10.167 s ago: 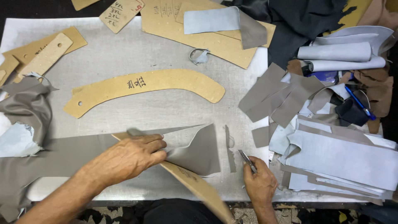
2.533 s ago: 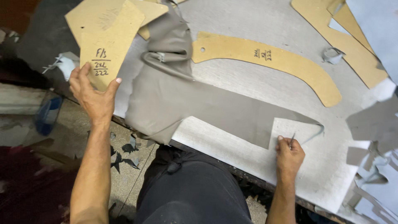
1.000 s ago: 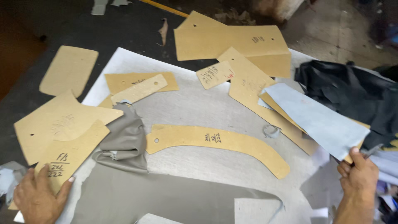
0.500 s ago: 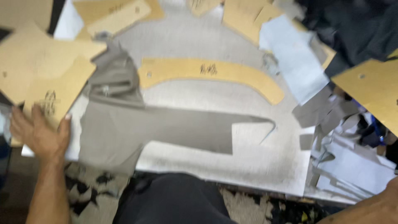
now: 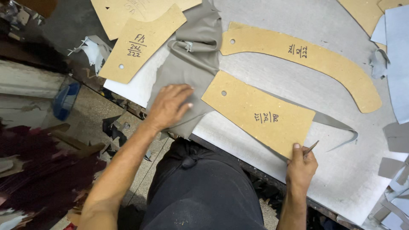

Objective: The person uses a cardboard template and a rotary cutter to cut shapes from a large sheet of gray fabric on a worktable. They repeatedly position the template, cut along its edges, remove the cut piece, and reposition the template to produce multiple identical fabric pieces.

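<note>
Your left hand (image 5: 169, 106) lay flat on the grey leather (image 5: 191, 72) at the counter's (image 5: 272, 68) near edge, your right hand (image 5: 300, 165) pinched the knife (image 5: 311, 148) beside the card pattern (image 5: 260, 113), which could have slid unpinned, spoiling the cut.

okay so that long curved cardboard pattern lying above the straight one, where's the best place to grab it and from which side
Probably the narrow holed end of the curved cardboard pattern, approached from the top edge. That end lies flat with bare table above it, while grey leather crowds its left and the straight pattern lies just below.
</note>
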`<state>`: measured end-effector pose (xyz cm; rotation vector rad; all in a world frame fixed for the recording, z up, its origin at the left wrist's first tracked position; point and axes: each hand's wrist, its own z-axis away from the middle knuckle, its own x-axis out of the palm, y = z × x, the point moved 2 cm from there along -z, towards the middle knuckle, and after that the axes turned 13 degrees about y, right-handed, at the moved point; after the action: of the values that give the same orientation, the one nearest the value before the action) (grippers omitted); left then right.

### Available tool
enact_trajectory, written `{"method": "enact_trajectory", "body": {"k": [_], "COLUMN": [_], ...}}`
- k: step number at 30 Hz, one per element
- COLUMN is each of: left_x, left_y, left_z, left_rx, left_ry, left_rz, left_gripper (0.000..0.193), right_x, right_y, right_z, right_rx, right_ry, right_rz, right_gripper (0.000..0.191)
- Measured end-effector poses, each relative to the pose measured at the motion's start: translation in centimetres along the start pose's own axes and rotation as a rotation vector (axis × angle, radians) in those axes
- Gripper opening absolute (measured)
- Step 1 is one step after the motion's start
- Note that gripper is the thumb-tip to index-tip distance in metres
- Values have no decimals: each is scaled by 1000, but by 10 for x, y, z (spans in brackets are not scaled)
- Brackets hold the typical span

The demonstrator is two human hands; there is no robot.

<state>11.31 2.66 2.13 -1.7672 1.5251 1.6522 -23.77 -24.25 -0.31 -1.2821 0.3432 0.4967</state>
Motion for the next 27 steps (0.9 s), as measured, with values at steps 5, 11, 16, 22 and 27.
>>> {"method": "enact_trajectory", "body": {"k": [5, 11, 16, 22, 27], "left_x": [16, 18, 27, 22, 20], "left_y": [39, 42, 42, 51, 54], "left_z": [-2, 1, -13, -21, -20], "left_rx": [13, 60, 49, 60, 38], "left_ry": [-38, 79, 127, 147, 159], "left_rz": [-60, -93, -151, -140, -114], "left_gripper": [52, 37, 25, 14, 17], "right_x": [-9, -3, 6, -1, -3], "right_y": [-10, -10, -22, -31, -38], "right_z": [-16, -21, -35, -36, -30], "right_rx": [-117, -142, -367, -115, -167], "right_ry": [-16, -19, -2, -77, -53], "right_rz": [253, 413, 681, 789, 849], "right_gripper": [30, 35, 51, 57, 56]}}
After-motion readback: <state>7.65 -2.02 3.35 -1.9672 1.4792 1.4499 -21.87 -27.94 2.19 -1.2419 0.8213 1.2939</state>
